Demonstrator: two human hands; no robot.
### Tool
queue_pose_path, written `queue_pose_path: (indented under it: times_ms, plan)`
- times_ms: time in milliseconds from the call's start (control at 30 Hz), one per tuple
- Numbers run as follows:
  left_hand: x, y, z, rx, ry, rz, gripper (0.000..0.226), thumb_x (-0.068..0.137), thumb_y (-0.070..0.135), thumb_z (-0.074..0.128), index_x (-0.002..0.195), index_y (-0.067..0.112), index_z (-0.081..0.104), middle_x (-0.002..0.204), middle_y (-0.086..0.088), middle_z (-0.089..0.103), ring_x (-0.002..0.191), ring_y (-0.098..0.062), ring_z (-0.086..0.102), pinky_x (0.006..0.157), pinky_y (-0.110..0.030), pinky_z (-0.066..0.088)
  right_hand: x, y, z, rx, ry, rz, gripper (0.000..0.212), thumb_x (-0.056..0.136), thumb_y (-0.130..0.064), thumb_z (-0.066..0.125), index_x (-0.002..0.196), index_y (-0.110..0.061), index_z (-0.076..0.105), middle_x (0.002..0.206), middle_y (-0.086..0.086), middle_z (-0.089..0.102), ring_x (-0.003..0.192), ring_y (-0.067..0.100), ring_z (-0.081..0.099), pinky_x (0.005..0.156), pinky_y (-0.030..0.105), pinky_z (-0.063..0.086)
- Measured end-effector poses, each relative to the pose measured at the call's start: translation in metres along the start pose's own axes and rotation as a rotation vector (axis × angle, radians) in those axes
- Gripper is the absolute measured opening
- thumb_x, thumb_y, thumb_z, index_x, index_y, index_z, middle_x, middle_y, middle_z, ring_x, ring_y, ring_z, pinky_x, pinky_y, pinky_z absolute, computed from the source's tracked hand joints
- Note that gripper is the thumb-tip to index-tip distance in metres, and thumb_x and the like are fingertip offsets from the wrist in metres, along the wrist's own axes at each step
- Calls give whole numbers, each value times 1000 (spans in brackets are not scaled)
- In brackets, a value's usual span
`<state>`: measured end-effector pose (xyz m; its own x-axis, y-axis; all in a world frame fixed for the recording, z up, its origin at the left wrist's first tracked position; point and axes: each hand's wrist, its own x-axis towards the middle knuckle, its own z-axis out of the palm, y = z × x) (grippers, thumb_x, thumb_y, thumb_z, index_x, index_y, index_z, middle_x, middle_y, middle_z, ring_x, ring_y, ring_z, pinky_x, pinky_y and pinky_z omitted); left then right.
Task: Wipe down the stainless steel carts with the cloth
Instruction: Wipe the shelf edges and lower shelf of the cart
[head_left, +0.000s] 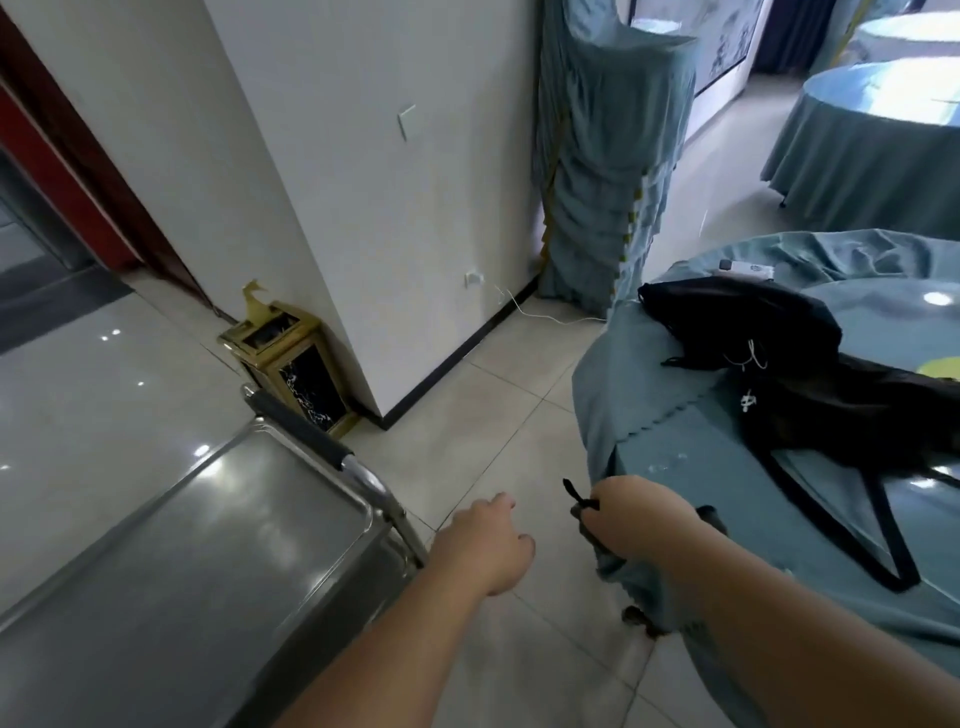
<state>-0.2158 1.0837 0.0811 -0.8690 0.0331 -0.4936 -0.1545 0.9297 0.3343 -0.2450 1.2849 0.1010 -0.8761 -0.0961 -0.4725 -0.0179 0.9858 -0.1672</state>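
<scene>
Gripping a dark cloth (584, 512) in the right hand (636, 519), fingers clamped on it, at the near edge of the draped table (675, 457). Reaching with the left hand (483, 545), fingers loosely curled and empty, just beside the cart (197, 545) handle (296, 421). Lying on the table: a black bag (779, 353).

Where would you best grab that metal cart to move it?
Probably by the handle, on its black padded middle. That bar runs across the end of the cart, raised above the tray, and faces the open floor where the left hand hovers. Coming from that side, fingers could wrap over it.
</scene>
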Motion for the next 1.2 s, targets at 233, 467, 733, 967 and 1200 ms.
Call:
queue_pose_path:
  times_ms: [233, 467, 733, 967, 1200]
  plan:
    - [135, -15, -58, 47, -8, -19, 62, 99, 47, 47, 158, 28, 38, 151, -5, 51, 130, -30, 54, 103, -46, 50, 136, -21, -37, 42, 20, 56, 30, 99, -42, 44, 90, -21, 64, 82, -2, 61, 81, 23, 63, 71, 35, 50]
    - [249, -32, -138, 73, -41, 22, 65, 99, 47, 48, 159, 26, 38, 152, -5, 51, 128, -30, 55, 100, -44, 52, 245, -74, -95, 45, 32, 122, 28, 98, -42, 45, 89, -21, 62, 82, -1, 59, 82, 25, 60, 74, 37, 51]
    - [370, -60, -194, 27, -59, -47, 64, 98, 45, 48, 159, 28, 38, 151, -4, 53, 128, -30, 55, 101, -44, 51, 375, -113, -149, 35, -61, 105, 29, 98, -41, 47, 88, -18, 63, 83, 1, 63, 82, 25, 63, 77, 38, 54]
    - [476, -102, -246, -134, 26, -241, 63, 98, 47, 49, 157, 27, 41, 150, -5, 52, 127, -29, 55, 89, -41, 46, 537, -159, -194, -161, -150, -67, 30, 97, -36, 51, 83, -15, 66, 82, 3, 69, 78, 24, 68, 77, 36, 59]
    - [511, -152, -312, -355, 165, -528, 59, 100, 45, 50, 156, 28, 43, 149, -4, 55, 123, -27, 58, 98, -41, 52, 654, -249, -233, -273, -188, -343, 29, 97, -42, 53, 84, -19, 64, 80, 1, 68, 75, 20, 67, 73, 34, 58]
